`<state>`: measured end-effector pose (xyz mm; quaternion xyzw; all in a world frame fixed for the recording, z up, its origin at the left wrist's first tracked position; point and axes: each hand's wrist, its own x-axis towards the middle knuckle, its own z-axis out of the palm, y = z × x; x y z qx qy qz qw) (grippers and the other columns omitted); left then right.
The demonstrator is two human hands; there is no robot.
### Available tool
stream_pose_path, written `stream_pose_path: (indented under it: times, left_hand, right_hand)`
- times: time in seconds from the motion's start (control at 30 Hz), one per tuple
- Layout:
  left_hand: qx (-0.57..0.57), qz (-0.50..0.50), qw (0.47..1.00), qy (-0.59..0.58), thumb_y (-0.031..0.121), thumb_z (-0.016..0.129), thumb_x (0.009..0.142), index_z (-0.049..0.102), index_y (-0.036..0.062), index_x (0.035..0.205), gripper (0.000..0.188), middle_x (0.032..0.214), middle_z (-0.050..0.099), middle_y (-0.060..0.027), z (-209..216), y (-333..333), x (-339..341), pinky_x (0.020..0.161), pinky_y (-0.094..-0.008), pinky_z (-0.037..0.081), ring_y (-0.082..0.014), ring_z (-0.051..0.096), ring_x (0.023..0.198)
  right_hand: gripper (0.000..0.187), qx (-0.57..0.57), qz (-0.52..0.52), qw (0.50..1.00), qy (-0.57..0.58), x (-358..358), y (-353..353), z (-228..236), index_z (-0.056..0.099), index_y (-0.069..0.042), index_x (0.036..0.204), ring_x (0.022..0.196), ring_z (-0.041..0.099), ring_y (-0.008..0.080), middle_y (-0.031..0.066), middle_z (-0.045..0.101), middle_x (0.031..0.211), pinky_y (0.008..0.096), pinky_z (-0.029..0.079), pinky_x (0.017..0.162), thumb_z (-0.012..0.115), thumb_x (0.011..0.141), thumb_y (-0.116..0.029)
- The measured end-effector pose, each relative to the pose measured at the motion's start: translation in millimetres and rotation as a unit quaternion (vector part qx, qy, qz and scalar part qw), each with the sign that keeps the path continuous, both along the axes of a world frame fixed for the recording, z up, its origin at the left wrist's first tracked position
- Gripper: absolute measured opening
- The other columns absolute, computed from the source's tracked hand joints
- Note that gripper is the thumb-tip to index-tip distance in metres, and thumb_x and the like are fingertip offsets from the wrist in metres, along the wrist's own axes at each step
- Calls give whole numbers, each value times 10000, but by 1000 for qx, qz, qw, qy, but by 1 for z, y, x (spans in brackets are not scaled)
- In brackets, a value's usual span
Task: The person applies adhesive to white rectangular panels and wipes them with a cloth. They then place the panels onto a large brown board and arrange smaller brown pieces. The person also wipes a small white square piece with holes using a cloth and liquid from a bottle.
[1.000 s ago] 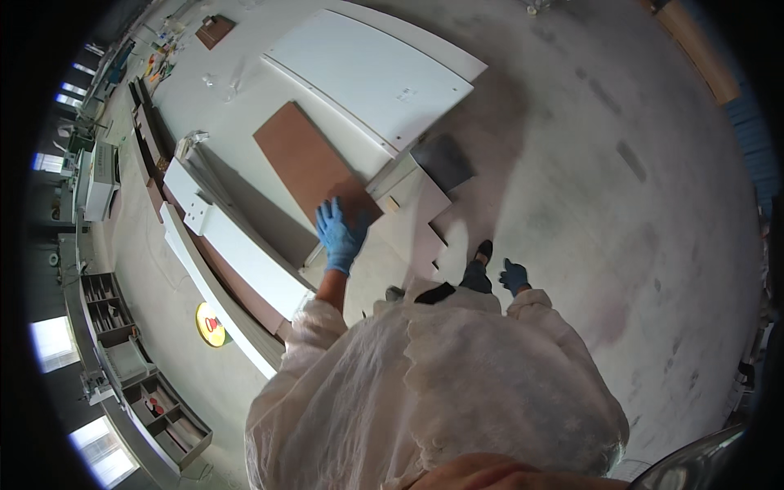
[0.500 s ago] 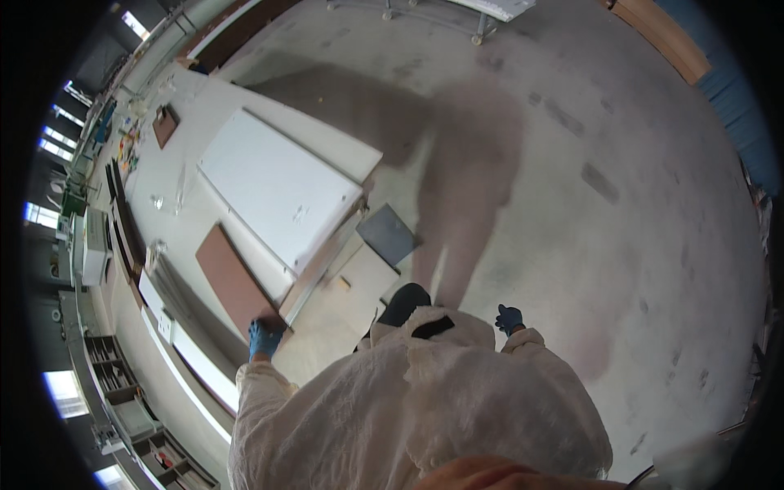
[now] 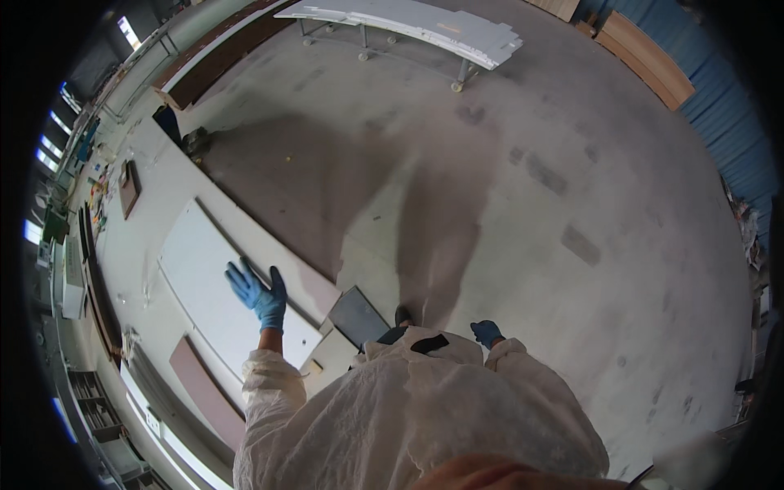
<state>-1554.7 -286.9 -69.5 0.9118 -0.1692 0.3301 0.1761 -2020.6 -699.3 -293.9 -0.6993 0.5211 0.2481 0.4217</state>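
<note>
From the head camera, the left hand [image 3: 258, 296] in its blue glove now hovers with fingers spread wide over the large flat white rectangular panel [image 3: 220, 294] on the long pale worktop [image 3: 155, 163], gripping nothing; a second ago it lay on the brown rectangular board [image 3: 204, 392], which sits apart now at the worktop's near edge, so the attention seems to have passed to the white panel. The right hand [image 3: 487, 332], also gloved blue, hangs loosely curled and empty by the white coverall above the grey concrete floor [image 3: 531, 163].
</note>
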Motion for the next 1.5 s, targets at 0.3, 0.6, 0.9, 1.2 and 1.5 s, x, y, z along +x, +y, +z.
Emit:
stream_pose_path:
  times: [0.3,0.6,0.9,1.2,1.5]
  left_hand:
    - [140,164,901,377,488,642,923,196,87,1679,965,1741,90,-268,-58,-109,150,1285,-565,72,-474,56,1604]
    - [88,274,799,528,480,666,903,110,35,1678,1053,1759,87,-188,-72,-100,159,1319,-462,78,-376,55,1627]
    - [-9,428,831,356,415,677,877,305,-31,1604,930,1695,229,-292,-82,-155,223,1297,-530,121,-459,144,1597]
    - [-9,372,887,273,391,696,860,254,-4,1632,973,1699,210,-293,-76,-109,481,1279,-577,128,-470,149,1591]
    - [-59,508,774,374,441,708,850,218,4,1644,1031,1712,185,-284,-91,-14,678,1289,-569,102,-462,132,1598]
  right_hand:
    - [404,65,-284,955,-56,87,-128,21,711,15,946,666,638,242,88,689,806,428,521,646,691,975,-387]
    - [449,65,-53,996,13,306,-332,-17,718,24,956,711,710,278,122,708,863,440,527,612,711,956,-425]
    - [225,60,80,977,-190,726,-410,-39,631,-107,869,566,625,169,18,632,700,347,437,467,638,990,-296]
    - [321,140,186,964,-126,987,-264,10,695,-63,1144,785,703,213,62,726,943,333,539,628,672,994,-346]
    - [254,21,548,831,-89,1163,-257,-20,735,-91,908,614,659,266,95,654,709,419,515,564,695,916,-342]
